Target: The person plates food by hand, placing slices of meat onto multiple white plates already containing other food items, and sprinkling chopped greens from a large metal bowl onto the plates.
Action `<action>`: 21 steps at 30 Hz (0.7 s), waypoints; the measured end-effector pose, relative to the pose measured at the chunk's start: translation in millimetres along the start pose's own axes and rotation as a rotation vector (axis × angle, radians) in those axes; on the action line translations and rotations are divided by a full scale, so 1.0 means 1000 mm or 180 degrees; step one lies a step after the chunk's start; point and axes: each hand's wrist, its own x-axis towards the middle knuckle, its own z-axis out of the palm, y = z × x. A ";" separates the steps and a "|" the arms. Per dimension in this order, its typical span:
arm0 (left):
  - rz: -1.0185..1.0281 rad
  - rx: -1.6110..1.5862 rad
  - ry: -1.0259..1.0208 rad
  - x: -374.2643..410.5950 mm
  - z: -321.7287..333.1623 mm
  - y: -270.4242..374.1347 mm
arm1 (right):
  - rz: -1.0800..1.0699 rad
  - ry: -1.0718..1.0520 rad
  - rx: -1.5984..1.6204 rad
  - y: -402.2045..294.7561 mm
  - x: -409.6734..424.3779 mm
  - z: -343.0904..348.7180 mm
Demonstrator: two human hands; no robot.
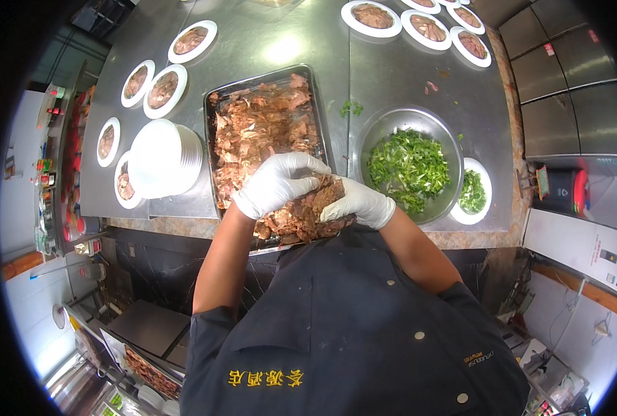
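Both my hands wear white gloves and meet over the near end of a dark metal tray (208,130) filled with sliced cooked meat (261,125). A clump of the meat (330,193) is held between them. My left hand (282,183) curls over the clump from the left, its fingers bent. My right hand (360,204) grips the clump's right side, thumb towards me. More browned meat lies in the tray just below the hands. Right of the tray stands a steel bowl (363,156) of chopped green herbs (410,166).
A stack of white plates (162,158) stands left of the tray. Several white plates with meat (191,40) (373,18) are spread at the back left and back right. A white dish of chopped greens (472,192) sits right of the bowl. Herb scraps (351,108) lie on the steel tabletop.
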 end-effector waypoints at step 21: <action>0.0873 -0.0521 0.0683 0.094 0.212 0.021 | -0.2494 0.1890 0.1027 -0.022 -0.150 -0.026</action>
